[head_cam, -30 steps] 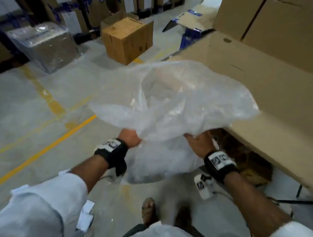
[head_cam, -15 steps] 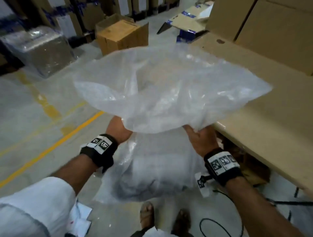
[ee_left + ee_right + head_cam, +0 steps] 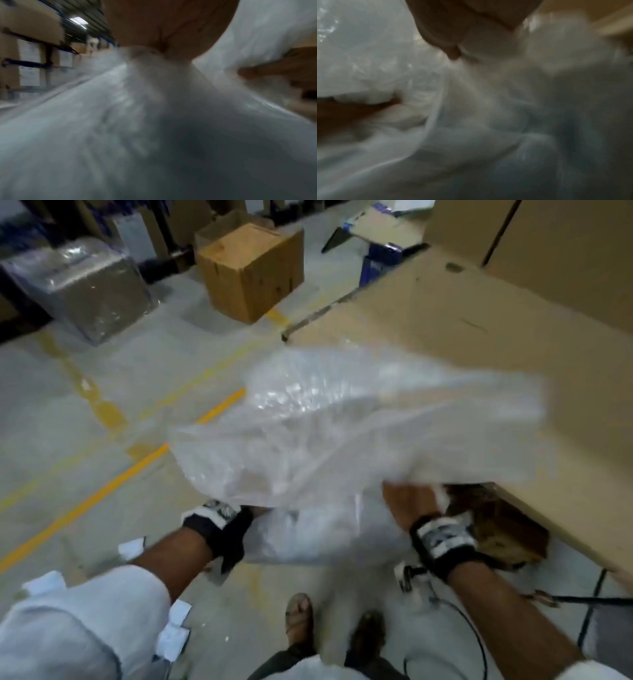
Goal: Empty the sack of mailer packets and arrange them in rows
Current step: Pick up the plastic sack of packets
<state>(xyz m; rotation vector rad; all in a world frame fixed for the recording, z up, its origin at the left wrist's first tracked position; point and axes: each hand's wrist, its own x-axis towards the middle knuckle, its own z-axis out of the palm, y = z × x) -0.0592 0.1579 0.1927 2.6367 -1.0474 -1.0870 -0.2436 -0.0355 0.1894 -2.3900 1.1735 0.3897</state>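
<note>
Clear plastic sack (image 3: 342,422) bunched in both fists, left hand (image 3: 164,27) and right hand (image 3: 409,501); loose film billows beyond grip over cardboard tabletop (image 3: 479,313). Risk: slippery film slides out, packets dump onto floor.

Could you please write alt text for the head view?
Both hands, left hand and right hand, hold a clear plastic sack beside a cardboard-topped table. A brown box stands on the concrete floor beyond.

Grey concrete floor (image 3: 85,412), yellow floor lines (image 3: 102,494), cardboard boxes (image 3: 253,268), shelving (image 3: 34,63)
</note>
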